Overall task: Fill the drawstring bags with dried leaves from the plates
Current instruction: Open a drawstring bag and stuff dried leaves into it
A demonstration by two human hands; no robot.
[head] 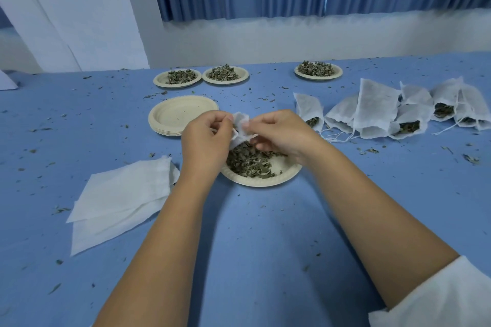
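A white drawstring bag (240, 125) hangs between my hands above a paper plate (281, 176) that holds a heap of dried leaves (248, 162). My left hand (206, 141) pinches the bag's left edge with thumb and fingers. On the other side my right hand (279, 133) pinches its right edge. The lower part of the bag is hidden behind my left hand. A pile of flat empty bags (119, 194) lies at the left. Several filled bags (393, 111) lie in a row at the right.
A stack of empty paper plates (180, 114) stands just behind my hands. Three plates of leaves sit at the back: two side by side (178, 78) (225, 75), one further right (318, 70). Leaf crumbs are scattered over the blue table (252, 233). A wall and blue curtain stand behind.
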